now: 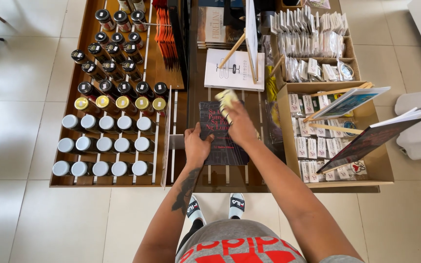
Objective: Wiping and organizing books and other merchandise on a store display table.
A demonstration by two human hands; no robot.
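Note:
A dark book [213,122] with reddish lettering lies flat on the wooden display table [220,178] in front of me. My left hand [197,144] grips its left edge, thumb on the cover. My right hand [240,124] presses a pale yellow cloth [227,99] onto the upper right part of the cover; the cloth is blurred. The lower right part of the book is hidden under my right forearm.
Rows of capped jars [104,123] fill a wooden tray on the left. A white booklet [234,69] lies behind the book. On the right, cardboard boxes [285,117] hold small packets, with a tilted dark book [371,139] and picture card [351,101] on stands.

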